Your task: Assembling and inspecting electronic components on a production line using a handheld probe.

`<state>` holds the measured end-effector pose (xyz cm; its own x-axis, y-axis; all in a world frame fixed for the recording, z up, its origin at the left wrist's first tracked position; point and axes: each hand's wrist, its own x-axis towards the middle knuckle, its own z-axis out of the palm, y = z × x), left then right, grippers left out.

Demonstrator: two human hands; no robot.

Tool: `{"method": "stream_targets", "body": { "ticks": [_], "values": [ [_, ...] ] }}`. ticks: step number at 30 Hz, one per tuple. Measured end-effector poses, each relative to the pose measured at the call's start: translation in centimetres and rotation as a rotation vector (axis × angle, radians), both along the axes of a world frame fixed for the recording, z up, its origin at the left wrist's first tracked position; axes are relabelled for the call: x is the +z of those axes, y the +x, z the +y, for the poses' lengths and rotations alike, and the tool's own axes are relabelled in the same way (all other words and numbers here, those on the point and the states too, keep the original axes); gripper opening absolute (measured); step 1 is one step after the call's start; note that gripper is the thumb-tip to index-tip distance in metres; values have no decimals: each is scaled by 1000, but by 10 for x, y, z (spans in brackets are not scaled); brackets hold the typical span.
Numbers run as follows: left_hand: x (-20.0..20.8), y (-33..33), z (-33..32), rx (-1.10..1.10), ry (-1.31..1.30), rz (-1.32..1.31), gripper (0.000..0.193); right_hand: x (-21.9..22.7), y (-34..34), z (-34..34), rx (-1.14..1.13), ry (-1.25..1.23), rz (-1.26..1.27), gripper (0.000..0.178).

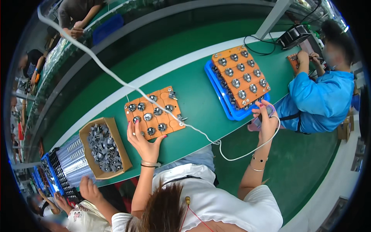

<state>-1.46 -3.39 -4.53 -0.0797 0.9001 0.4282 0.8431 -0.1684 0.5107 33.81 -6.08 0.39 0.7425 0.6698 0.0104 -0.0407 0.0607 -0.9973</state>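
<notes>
My left hand [143,147] rests on the near edge of an orange fixture plate [172,123], its thumb and fingers spread. Rows of small round metal components sit in that plate, and two metal pieces stick out at its right edge. My right hand [266,123], held past the table's front edge, has its fingers closed round a small grey-purple rounded thing [270,111]. A white cable [96,60] loops up to it; its exact kind is unclear. Just beyond this hand, a second orange plate [234,64] bearing similar components lies on a blue tray [221,103] of parts.
To the left stands a cardboard box [120,149] of loose metal parts, beside stacked clear plastic trays [73,154]. The white cable hangs across the view above the green table [197,92]. A co-worker in blue [317,104] sits at right near a black fan [293,36]; another's hand [91,189] is lower left.
</notes>
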Motion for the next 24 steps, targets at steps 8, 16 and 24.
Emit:
{"method": "stream_targets", "body": {
  "ticks": [8, 16, 24],
  "values": [
    [-3, 2, 61, -2, 31, 69, 109, 2, 11, 24, 26, -223, -11, 38],
    [1, 6, 125, -41, 71, 56, 107, 2, 5, 38, -91, -237, 49, 50],
    [6, 15, 172, 7, 23, 51, 104, -2, 5, 34, -89, -246, 90, 45]
  ]
}}
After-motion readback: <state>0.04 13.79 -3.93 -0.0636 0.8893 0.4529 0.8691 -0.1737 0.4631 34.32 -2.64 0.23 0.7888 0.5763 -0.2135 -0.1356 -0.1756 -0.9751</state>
